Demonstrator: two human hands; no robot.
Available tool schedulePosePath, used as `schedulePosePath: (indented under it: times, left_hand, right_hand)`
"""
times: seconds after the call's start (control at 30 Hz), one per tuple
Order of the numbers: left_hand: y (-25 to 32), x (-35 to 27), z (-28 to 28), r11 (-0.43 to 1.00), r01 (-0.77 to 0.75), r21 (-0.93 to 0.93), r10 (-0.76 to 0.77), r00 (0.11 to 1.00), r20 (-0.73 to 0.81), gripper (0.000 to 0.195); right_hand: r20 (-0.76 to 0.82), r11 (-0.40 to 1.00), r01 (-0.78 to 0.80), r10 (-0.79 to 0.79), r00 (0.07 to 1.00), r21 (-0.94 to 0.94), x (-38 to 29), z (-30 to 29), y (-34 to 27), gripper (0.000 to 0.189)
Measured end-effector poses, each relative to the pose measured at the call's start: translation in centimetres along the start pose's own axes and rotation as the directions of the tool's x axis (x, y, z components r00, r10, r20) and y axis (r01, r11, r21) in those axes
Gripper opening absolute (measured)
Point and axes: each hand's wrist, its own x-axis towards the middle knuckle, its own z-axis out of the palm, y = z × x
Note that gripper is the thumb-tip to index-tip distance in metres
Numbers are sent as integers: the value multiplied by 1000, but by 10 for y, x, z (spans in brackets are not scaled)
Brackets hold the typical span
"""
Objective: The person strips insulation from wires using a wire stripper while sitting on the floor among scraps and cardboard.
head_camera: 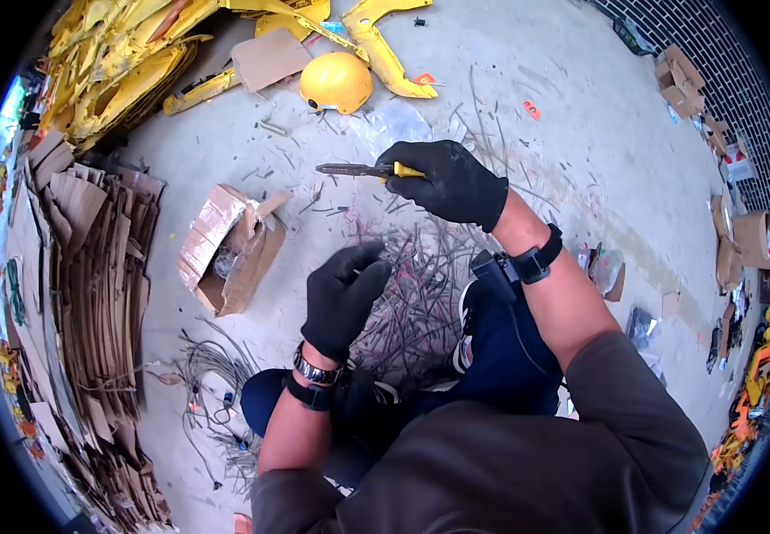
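Observation:
My right hand (448, 180), in a black glove, grips pliers (358, 169) by their yellow handles. The dark jaws point left, above the floor, and look closed. My left hand (346, 297), also black-gloved, hovers nearer my body with its fingers curled. Its palm is hidden, and I cannot tell whether anything thin is in it. Beneath and between my hands spreads a heap of short cut cable pieces (418, 287), grey and black with some reddish bits, reaching back to my shoes.
An opened cardboard box (261, 257) stands left of my left hand. A bundle of grey cables (214, 360) lies by my left knee. Flattened cardboard (101, 267) is stacked farther left. Beyond are a yellow helmet (337, 81) and piled yellow plastic panels (124, 73).

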Motion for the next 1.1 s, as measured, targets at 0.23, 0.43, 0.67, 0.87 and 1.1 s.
schedulePosePath:
  times: [0.23,0.43,0.67,0.87,1.1]
  left_hand:
    - [7,19,-22,983,-147,-107,103,935,-338,40]
    - [8,20,-8,910,-201,-364,109,960,-257,35]
    - [-1,19,-15,947,-127,-295,38,957,-289,29]
    - [1,18,-18,956,-142,-258,50,941,-335,19]
    - [4,16,-18,948,-157,-278,55,938,-342,18]
  right_hand:
    - [-165,975,143,-171,971,-168,-3,14,0,27]
    - [-59,951,181,-202,978,-252,-3,30,-15,31]
    - [14,938,206,-211,977,-279,-4,38,-23,32]
    - [68,993,108,-111,992,47,-6,38,-21,27]
    - [182,981,-48,13,983,189,-4,33,-19,25]
